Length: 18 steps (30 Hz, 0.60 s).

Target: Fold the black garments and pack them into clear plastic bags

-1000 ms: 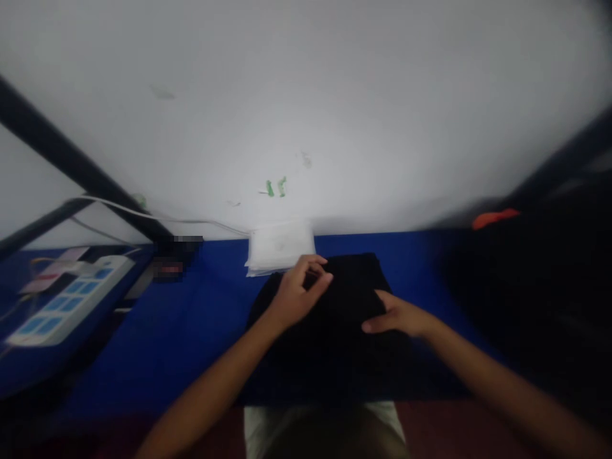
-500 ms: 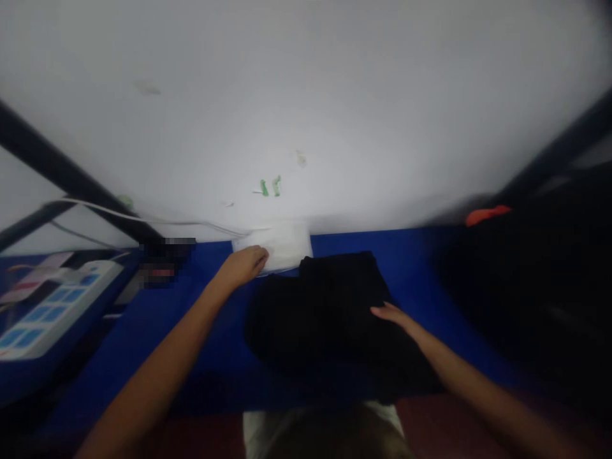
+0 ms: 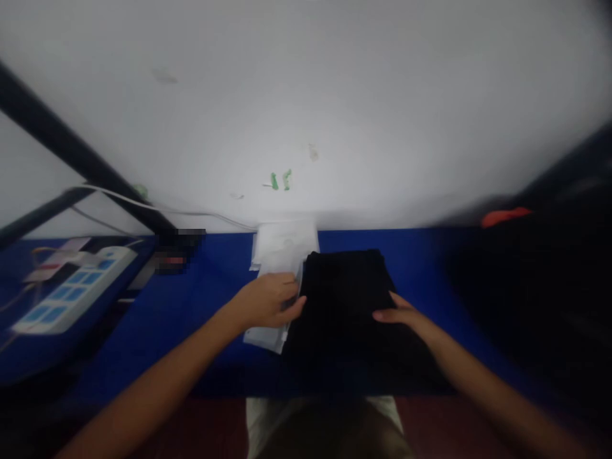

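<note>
Black folded cloth (image 3: 342,306) lies on the blue surface (image 3: 205,344) in front of me. My right hand (image 3: 399,311) grips its right edge, thumb on top and the other fingers mostly hidden. At the cloth's left edge, my left hand (image 3: 275,299) is curled, with fingers bent and thumb against the cloth. Under and beside this hand lies a pale plastic bag (image 3: 265,336), partly covered by the hand and next to the cloth. Another white packet (image 3: 289,239) rests behind, against the wall.
A white power strip (image 3: 71,293) with blue sockets sits at the left, near dark frame bars (image 3: 62,140). A white cable (image 3: 191,213) runs along the wall. A large dark mass with an orange item (image 3: 505,217) stands at the right.
My left hand has come from the white packet toward me, to the cloth's left edge. A pale bag now shows beneath it. The cloth's left part is folded in, making it narrower.
</note>
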Available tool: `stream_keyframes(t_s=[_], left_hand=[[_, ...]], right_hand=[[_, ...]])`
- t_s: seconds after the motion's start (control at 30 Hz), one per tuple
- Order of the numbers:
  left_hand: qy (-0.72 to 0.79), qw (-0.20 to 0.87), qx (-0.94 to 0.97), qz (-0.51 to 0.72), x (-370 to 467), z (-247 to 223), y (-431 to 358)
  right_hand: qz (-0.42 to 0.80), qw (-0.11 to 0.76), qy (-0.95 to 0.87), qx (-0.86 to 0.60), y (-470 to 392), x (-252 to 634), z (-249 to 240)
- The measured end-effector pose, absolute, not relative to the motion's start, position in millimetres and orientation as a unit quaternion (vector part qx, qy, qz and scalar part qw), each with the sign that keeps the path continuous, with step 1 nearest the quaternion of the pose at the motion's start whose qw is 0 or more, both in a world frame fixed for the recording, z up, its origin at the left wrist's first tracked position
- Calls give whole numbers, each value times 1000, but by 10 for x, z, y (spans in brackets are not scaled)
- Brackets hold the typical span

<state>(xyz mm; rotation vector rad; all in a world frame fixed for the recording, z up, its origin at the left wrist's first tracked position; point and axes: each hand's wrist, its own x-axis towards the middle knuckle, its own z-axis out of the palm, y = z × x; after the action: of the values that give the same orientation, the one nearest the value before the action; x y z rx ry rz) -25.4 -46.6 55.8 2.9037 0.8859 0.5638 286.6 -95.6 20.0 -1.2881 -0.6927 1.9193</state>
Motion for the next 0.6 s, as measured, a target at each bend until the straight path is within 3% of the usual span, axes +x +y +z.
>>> stream_keyframes(t_s=[0.17,0.4,0.6], left_hand=[[204,-74,928,302,97,392,-543],[163,0,918,362,383,277,-601],[128,0,927,352,495,265,-602]], right_hand=[[750,377,-257,-479,-986,2797,297],[739,360,-302,-482,-1013,2732,211],[741,321,-348,-475,-1022,2785,200]])
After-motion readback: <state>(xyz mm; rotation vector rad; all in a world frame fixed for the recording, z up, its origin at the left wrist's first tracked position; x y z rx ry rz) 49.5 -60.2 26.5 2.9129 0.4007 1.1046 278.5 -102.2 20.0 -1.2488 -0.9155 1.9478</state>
